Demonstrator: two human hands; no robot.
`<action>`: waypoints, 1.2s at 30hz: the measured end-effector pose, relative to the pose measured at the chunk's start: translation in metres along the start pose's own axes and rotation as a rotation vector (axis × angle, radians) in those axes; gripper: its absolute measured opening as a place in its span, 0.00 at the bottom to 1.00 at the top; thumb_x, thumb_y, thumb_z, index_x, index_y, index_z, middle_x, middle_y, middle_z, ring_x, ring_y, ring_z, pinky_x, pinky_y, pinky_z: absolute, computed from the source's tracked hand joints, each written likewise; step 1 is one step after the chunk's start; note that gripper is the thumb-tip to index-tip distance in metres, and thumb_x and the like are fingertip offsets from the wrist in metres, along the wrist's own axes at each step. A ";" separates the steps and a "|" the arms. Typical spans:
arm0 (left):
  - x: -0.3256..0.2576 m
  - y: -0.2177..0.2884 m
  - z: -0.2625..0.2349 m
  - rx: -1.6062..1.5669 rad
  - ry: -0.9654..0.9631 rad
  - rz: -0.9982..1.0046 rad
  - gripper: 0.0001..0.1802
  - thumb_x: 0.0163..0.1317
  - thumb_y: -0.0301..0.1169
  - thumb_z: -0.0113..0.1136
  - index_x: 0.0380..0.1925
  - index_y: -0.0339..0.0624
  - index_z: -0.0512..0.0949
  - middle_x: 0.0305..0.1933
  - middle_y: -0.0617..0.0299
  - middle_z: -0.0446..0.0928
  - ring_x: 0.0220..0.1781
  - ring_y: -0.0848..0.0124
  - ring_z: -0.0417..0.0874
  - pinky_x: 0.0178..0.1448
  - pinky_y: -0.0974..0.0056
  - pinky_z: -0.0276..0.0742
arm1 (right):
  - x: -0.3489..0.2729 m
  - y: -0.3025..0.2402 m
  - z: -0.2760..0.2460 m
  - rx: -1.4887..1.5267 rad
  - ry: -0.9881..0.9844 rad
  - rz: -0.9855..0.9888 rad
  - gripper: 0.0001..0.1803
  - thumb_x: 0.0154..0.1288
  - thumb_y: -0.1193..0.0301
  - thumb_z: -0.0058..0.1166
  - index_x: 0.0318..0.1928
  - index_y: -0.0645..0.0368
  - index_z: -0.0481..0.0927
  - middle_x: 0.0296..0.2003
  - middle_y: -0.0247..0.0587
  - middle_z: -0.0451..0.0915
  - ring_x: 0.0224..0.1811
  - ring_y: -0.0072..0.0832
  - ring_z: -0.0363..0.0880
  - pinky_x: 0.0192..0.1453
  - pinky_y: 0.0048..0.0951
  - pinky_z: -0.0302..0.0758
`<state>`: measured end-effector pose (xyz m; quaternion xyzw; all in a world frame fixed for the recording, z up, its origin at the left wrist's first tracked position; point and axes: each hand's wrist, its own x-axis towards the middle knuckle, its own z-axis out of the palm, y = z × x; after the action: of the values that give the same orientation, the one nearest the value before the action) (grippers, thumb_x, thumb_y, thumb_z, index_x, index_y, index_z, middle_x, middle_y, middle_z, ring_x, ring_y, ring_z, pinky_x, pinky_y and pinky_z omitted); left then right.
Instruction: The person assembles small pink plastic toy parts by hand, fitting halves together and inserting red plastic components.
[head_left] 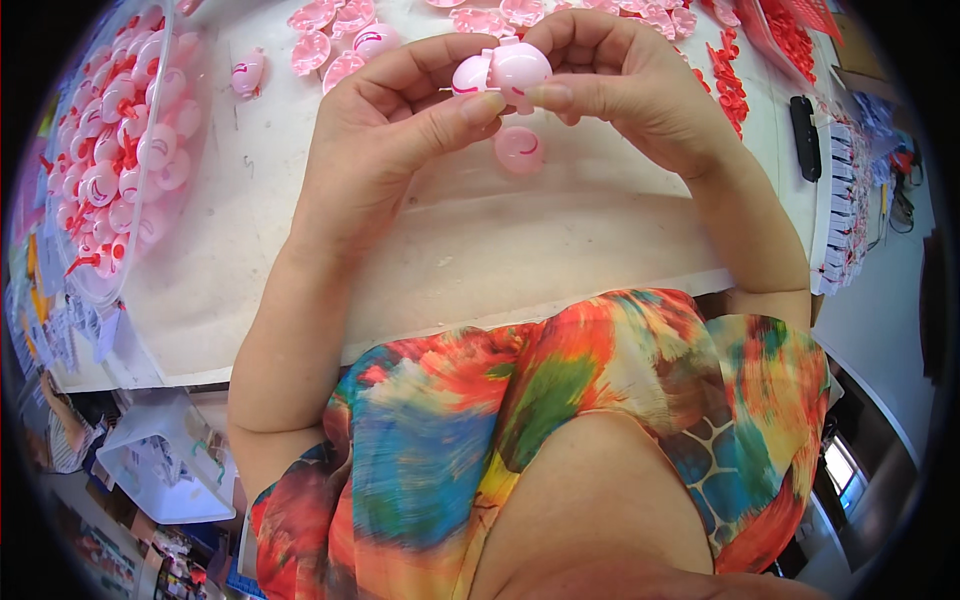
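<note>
Over the far part of the white table, both hands hold a small pink plastic toy shell (522, 66) with darker pink curved marks. It looks like two rounded parts put side by side, with a gap line between them. My left hand (385, 115) is closed, thumb and fingers pinching the left part. From the other side my right hand (640, 90) pinches the right part between thumb and fingertips. A round pink piece (519, 150) with a curved mark lies on the table just below the hands. Some fingertips are hidden behind the shell.
A clear bin (150, 190) at the left holds many pink toys with red parts. Loose pink shell parts (311, 50) lie along the far edge, and one pink toy (248, 74) sits apart. Red pieces (728, 85), a red tray (790, 45) and a black object (804, 138) are at the right.
</note>
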<state>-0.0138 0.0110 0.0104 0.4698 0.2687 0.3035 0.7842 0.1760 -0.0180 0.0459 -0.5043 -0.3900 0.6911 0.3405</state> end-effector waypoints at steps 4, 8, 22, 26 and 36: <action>0.001 -0.003 -0.001 -0.055 0.044 -0.003 0.21 0.54 0.25 0.55 0.49 0.33 0.67 0.44 0.56 0.73 0.45 0.68 0.76 0.51 0.66 0.73 | -0.002 0.003 0.002 -0.018 0.040 -0.067 0.13 0.53 0.73 0.58 0.39 0.63 0.73 0.34 0.36 0.77 0.33 0.18 0.74 0.38 0.19 0.71; 0.001 -0.003 0.002 -0.168 0.142 0.010 0.20 0.51 0.21 0.57 0.46 0.32 0.69 0.40 0.55 0.75 0.41 0.70 0.77 0.45 0.69 0.75 | 0.002 0.013 -0.006 0.041 0.055 -0.097 0.12 0.54 0.74 0.56 0.40 0.63 0.72 0.33 0.37 0.77 0.34 0.18 0.74 0.40 0.21 0.72; -0.001 -0.004 -0.001 -0.149 0.084 0.032 0.22 0.49 0.22 0.60 0.47 0.34 0.69 0.42 0.56 0.74 0.44 0.70 0.76 0.49 0.67 0.74 | 0.001 0.032 -0.004 0.073 -0.014 -0.245 0.15 0.55 0.71 0.53 0.43 0.61 0.71 0.38 0.35 0.75 0.39 0.21 0.73 0.44 0.23 0.70; -0.001 -0.004 -0.001 -0.103 0.033 0.048 0.24 0.48 0.25 0.61 0.48 0.34 0.69 0.44 0.56 0.74 0.46 0.69 0.76 0.51 0.66 0.75 | 0.001 0.031 -0.005 0.046 -0.016 -0.234 0.15 0.55 0.71 0.54 0.44 0.61 0.71 0.38 0.35 0.75 0.40 0.21 0.73 0.44 0.24 0.70; -0.002 -0.004 0.000 -0.026 0.044 0.029 0.26 0.46 0.25 0.63 0.48 0.32 0.69 0.44 0.54 0.74 0.45 0.67 0.76 0.49 0.67 0.76 | -0.002 0.029 -0.006 -0.023 -0.039 -0.235 0.14 0.55 0.72 0.54 0.42 0.63 0.73 0.38 0.38 0.76 0.38 0.23 0.74 0.44 0.25 0.72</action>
<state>-0.0148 0.0082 0.0074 0.4568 0.2752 0.3284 0.7796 0.1803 -0.0315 0.0200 -0.4454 -0.4610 0.6516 0.4056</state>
